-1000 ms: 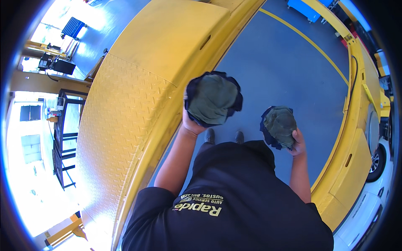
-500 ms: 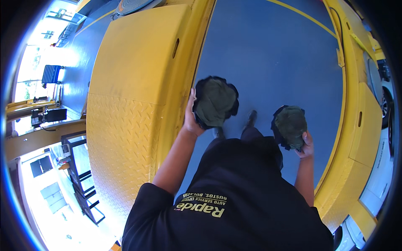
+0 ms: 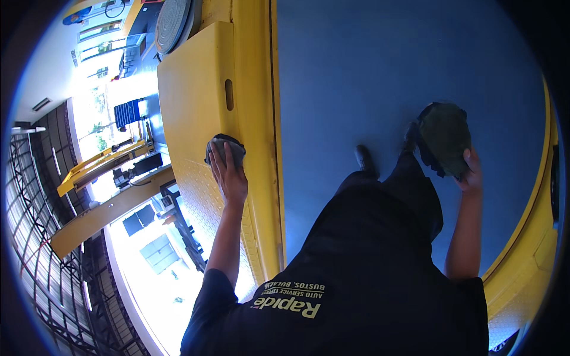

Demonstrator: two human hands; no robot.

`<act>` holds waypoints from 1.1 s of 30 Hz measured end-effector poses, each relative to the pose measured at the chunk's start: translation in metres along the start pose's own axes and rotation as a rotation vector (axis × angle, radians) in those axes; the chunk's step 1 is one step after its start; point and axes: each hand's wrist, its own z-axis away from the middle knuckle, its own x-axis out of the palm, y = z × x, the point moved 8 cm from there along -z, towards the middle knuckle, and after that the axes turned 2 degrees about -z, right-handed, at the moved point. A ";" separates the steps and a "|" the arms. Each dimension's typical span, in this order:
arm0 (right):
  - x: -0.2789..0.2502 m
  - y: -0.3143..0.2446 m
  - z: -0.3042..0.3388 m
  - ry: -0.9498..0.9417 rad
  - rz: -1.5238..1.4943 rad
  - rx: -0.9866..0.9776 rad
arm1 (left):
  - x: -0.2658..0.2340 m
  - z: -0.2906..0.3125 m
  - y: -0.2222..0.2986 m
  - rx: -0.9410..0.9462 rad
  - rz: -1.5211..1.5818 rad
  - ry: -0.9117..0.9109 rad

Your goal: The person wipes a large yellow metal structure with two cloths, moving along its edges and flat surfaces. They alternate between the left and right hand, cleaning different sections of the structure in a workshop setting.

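My left hand (image 3: 229,179) is on top of a dark, bunched rag (image 3: 239,154), its fingers spread over the cloth. That rag is against the yellow metal lift platform (image 3: 193,89) on my left, near its inner edge and below an oblong slot. Over the blue floor (image 3: 356,77) on the right, my right hand (image 3: 471,171) grips a larger-looking, roundish dark green rag (image 3: 446,135) with black edges by its lower right side. My right thumb shows on the cloth; the other fingers are partly hidden.
Another yellow platform (image 3: 528,252) curves along the right. A round grey plate (image 3: 173,26) is at the far end of the left platform. My shoes (image 3: 364,159) stand on the floor between the platforms. A blue cabinet-like unit (image 3: 127,114) is farther left.
My left hand has moved left with its rag, from above the floor onto the yellow platform. My right hand still holds its rag, now higher and farther right in view. The view has turned left.
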 end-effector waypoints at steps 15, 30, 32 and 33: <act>-0.032 0.027 0.007 0.057 0.133 0.141 | -0.005 -0.177 0.019 0.153 0.066 0.123; 0.027 0.113 0.031 0.000 -0.011 0.043 | -0.006 -0.094 0.026 0.425 -0.352 -0.044; 0.028 0.112 0.038 -0.003 0.002 0.034 | -0.004 -0.135 0.034 0.419 -0.352 -0.020; 0.025 0.109 0.043 0.011 0.048 0.026 | -0.009 -0.143 0.042 0.471 -0.318 0.073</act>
